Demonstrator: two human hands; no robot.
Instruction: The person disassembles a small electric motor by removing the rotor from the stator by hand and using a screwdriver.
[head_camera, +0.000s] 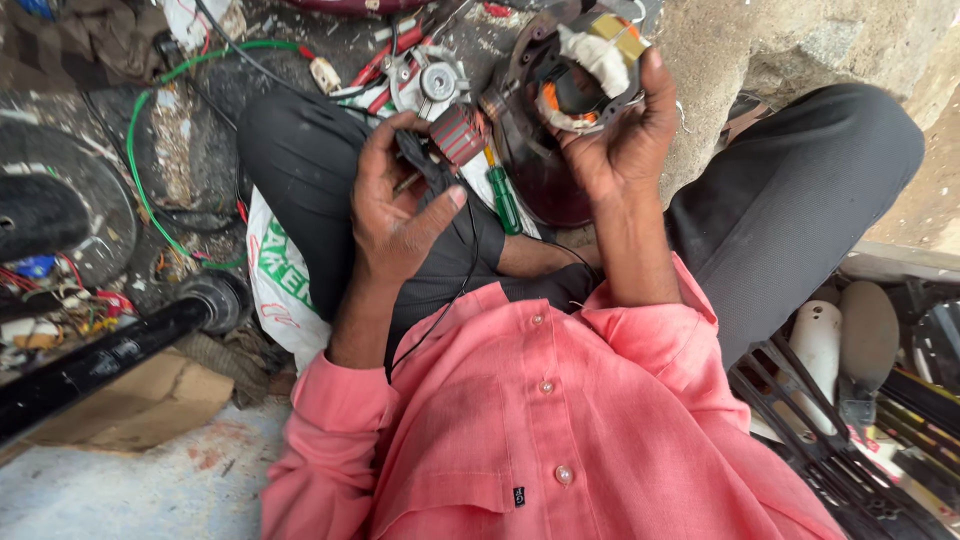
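Note:
My right hand (622, 135) grips a dark round motor stator (570, 85) with white and orange windings, held up before me. My left hand (395, 195) is closed around a bunch of black wires (425, 160) beside a red ribbed rotor (460, 133). One thin black wire (445, 300) trails down over my lap and pink shirt. A green-handled screwdriver (503, 195) lies on my lap between the two hands. I sit cross-legged in dark trousers.
Red pliers (395, 50) and a round metal motor part (432, 82) lie on the ground ahead. A green cable (140, 170) loops at left. A black pipe (110, 350), cardboard (150, 400), a white bag (275, 280) and a black fan grille (830, 440) surround me.

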